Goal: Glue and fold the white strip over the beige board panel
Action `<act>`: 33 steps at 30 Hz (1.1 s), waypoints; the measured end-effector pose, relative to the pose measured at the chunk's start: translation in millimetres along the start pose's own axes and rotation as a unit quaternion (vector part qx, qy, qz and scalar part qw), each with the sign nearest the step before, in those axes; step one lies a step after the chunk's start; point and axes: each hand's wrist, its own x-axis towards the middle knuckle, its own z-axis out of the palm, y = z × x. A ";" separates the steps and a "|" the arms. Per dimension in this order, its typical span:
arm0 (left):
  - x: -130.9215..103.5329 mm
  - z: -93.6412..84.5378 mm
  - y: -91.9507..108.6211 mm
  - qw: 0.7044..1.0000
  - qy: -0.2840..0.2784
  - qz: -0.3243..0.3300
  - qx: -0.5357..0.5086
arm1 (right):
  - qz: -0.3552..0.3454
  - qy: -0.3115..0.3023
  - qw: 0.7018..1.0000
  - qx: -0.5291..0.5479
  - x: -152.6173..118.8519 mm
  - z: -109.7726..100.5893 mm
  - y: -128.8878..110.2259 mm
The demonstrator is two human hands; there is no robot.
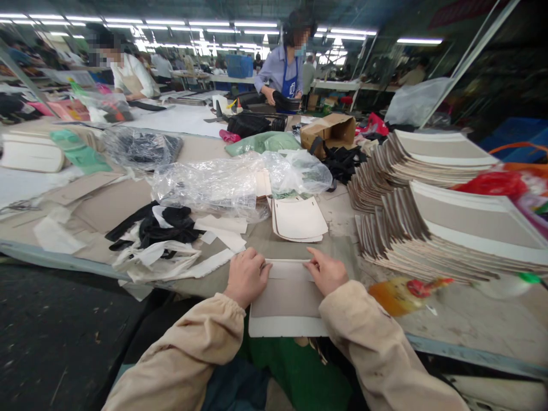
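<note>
Close to the person, a flat grey card piece (287,299) with white edges lies at the near edge of the table (449,319) and sticks out a little over it. The left hand (246,277) presses on the top left corner of the card piece, with the fingers curled down onto it. The right hand (326,271) presses on the top right corner, with the pointing finger stretched flat along the top edge. Both hands touch the card piece, but I cannot tell if either one pinches it. Both arms wear tan sleeves. Just right of the right hand lies an orange and yellow bottle (402,294) on its side. To the left of the hands sit white scraps (171,257) and some black cloth (169,225). A bit farther back, a small pile of white shaped pieces (297,220) rests behind the card piece. On the right, two big fanned stacks of grey cards (449,228) fill that side of the table. Behind the white pieces is a crumpled clear plastic bag (222,182). Farther off stands a brown cardboard box (329,131). At the far tables, a person in a blue apron (286,71) bends over some work.
</note>
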 end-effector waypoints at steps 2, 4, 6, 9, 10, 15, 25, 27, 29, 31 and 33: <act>0.8 2.0 0.7 1.000 0.005 0.002 0.010 | -0.013 -0.004 1.000 -0.024 1.5 4.3 0.7; 1.2 4.3 1.3 1.000 0.007 0.001 0.016 | -0.019 -0.005 0.999 -0.048 2.0 7.9 1.3; 1.8 6.3 1.6 1.000 0.004 -0.001 0.018 | -0.022 -0.002 0.997 -0.079 1.5 9.2 0.8; 1.9 5.7 1.4 1.000 0.007 -0.012 0.008 | -0.031 0.030 0.991 -0.124 -1.9 4.1 -3.4; 1.3 3.7 1.3 1.000 0.015 -0.016 0.002 | -0.033 0.046 0.990 -0.133 -4.0 0.8 -5.5; -15.5 -19.8 3.6 0.998 0.043 0.023 -0.029 | -0.097 0.043 0.986 -0.126 -24.7 -12.3 -14.1; -53.4 -16.3 18.9 0.985 -0.105 0.127 -0.044 | -0.123 -0.110 0.967 -0.195 -55.5 2.3 -24.5; -53.3 -11.5 18.6 0.985 -0.110 0.128 -0.041 | -0.115 -0.123 0.965 -0.200 -54.5 2.5 -26.8; -52.8 -9.4 17.8 0.984 -0.114 0.128 -0.038 | -0.109 -0.135 0.964 -0.201 -53.4 2.4 -27.5; -52.3 -9.4 17.2 0.984 -0.117 0.131 -0.037 | -0.106 -0.142 0.964 -0.200 -52.9 2.5 -26.9; -51.9 -10.3 17.2 0.984 -0.117 0.132 -0.036 | -0.104 -0.146 0.963 -0.200 -52.8 2.9 -25.8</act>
